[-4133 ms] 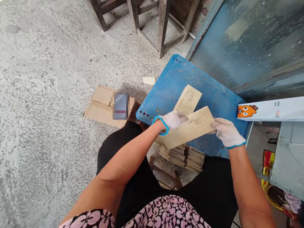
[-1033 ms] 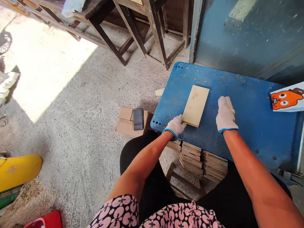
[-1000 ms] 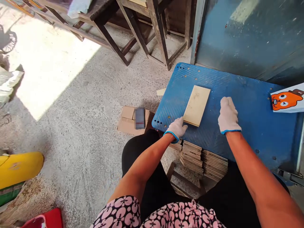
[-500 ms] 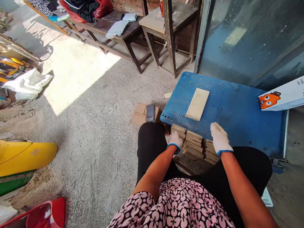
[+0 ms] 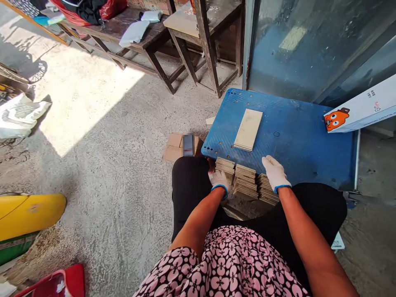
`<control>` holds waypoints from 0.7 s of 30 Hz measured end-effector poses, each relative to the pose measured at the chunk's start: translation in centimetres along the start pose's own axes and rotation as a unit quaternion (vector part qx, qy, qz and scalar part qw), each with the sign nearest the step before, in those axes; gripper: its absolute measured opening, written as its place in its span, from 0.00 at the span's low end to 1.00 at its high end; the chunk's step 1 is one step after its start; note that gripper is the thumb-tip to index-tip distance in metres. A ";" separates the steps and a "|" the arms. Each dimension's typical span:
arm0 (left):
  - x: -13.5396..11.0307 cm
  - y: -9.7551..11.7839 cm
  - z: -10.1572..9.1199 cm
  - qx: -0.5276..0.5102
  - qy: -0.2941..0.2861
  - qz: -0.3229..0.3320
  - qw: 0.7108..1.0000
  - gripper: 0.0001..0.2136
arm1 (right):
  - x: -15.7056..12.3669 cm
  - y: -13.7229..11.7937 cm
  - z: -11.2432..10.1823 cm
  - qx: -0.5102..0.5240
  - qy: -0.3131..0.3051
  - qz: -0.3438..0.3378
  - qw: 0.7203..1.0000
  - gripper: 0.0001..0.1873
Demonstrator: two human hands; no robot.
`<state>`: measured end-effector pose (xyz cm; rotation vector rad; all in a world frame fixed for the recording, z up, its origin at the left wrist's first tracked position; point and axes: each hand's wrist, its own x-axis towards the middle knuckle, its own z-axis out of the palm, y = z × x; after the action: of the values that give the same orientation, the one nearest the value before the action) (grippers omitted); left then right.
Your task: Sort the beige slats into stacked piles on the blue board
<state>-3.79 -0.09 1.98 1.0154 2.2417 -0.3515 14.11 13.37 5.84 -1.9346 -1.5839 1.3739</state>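
Note:
My left hand (image 5: pixel 219 180), in a white glove with a blue cuff, is down at the leftmost stack of thin wooden boards (image 5: pixel 225 165). Its fingers curl against the near left side of that stack, partly hidden. My right hand (image 5: pixel 276 171), gloved the same way, hovers by the near edge of the blue table (image 5: pixel 297 136). Its fingers point forward, with nothing visible in them. Between the hands stand a middle stack (image 5: pixel 245 181) and a right stack (image 5: pixel 267 189) of boards. A few pale boards (image 5: pixel 249 128) lie piled on the tabletop.
A white box with an orange cartoon (image 5: pixel 361 109) sits at the table's right. Left of the table, a phone-like blurred item (image 5: pixel 188 145) rests on a cardboard box (image 5: pixel 173 146). Beyond are a wooden stool (image 5: pixel 185 29) and bench (image 5: pixel 108 31). A yellow sack (image 5: pixel 31 212) lies left.
The view has shifted slightly, so the table and hands appear a little further left and higher. Both hands keep nearly the same places relative to the boards and table.

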 end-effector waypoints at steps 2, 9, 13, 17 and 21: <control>0.1 0.0 0.1 0.012 0.017 0.013 1.000 0.41 | 0.0 -0.3 0.3 -0.018 -0.018 0.027 0.999 0.31; 0.9 -0.3 0.6 0.072 -0.006 0.056 0.996 0.43 | 0.2 -0.7 1.2 -0.033 -0.071 0.017 0.997 0.33; 1.4 -0.3 1.6 0.107 -0.031 0.046 0.993 0.47 | 0.1 -1.0 1.2 -0.046 -0.101 0.015 0.994 0.34; 1.5 -0.1 2.3 0.120 -0.037 0.038 0.991 0.42 | -0.1 -1.6 1.2 -0.074 -0.111 0.023 0.991 0.34; 1.3 0.5 2.0 0.149 -0.007 0.046 0.988 0.29 | -0.3 -1.9 1.3 -0.082 -0.124 0.023 0.989 0.32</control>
<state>-3.20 0.04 -0.36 1.2591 2.1619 -0.6665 11.93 13.34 6.67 -1.9661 -1.8272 1.6033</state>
